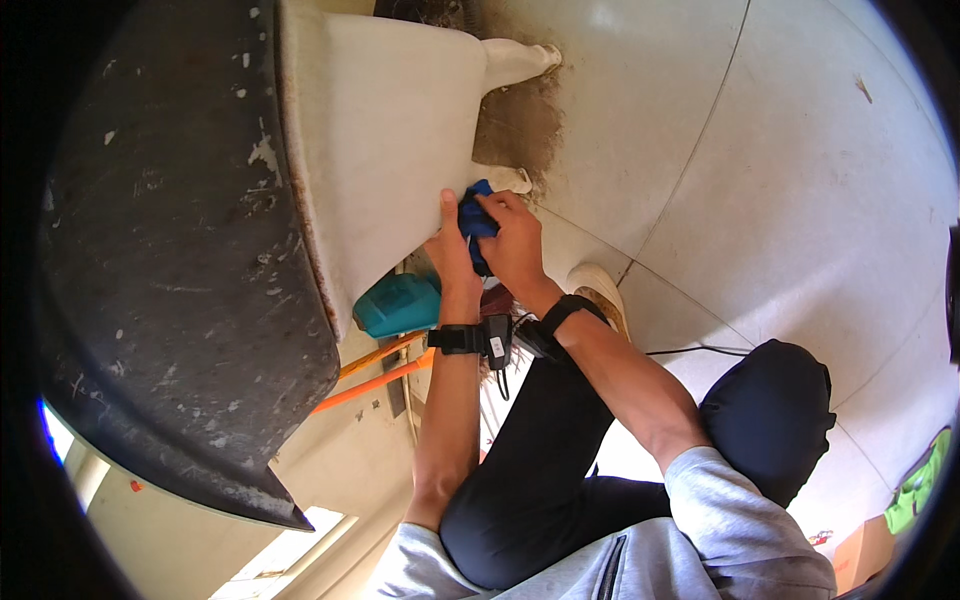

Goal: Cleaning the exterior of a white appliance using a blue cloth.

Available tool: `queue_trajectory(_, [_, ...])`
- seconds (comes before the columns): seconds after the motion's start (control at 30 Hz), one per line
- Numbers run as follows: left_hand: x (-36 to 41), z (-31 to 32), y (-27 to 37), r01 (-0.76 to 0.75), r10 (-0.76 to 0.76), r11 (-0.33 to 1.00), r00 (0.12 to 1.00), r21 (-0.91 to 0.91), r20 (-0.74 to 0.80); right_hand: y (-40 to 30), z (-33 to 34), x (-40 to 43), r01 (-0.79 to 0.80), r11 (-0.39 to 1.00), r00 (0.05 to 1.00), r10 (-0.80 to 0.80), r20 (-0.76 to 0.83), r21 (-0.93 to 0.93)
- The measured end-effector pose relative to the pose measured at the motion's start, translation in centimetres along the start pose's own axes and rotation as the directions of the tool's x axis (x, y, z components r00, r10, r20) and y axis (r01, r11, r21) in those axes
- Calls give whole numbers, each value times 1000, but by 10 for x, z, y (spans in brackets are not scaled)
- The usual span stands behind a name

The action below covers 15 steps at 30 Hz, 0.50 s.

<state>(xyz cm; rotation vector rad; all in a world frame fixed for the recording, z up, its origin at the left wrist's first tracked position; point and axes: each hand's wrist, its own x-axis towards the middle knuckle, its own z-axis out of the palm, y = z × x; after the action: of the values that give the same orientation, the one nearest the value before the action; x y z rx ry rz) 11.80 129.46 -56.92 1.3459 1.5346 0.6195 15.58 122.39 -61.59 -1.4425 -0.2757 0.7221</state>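
Note:
My right hand (pixel 515 244) is closed around a bunched blue cloth (pixel 478 217), close to the lower edge of a white cabinet-like body (pixel 397 142). Beside it, my left hand (pixel 452 251) is against that lower edge with the thumb extended. Its other fingers are hidden, so whether they grip the edge or the cloth cannot be told. The white body stands on curved white legs (pixel 517 64). Above it projects a dark, paint-spotted top (pixel 180 247) with a rusty seam.
Below the white body are a teal plastic container (pixel 397 304) and orange poles (pixel 375 382). My shoe (pixel 600 289) rests on the tiled floor (pixel 787 187), beside a black cable (pixel 697 349). A cardboard box (pixel 862 555) and a green item (pixel 919 487) are at lower right.

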Motion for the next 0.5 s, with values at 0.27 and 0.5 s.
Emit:
queue_trajectory(0.27, [6,-2,-8,-60,60,998,998,-14,20,27,5,-23,-13,999,999,14,34,-42])
queue_trajectory(0.5, [8,-10,-16,-24,26,1000,997,-15,75,24,-3,-3,43,996,984,-30,-175,72])
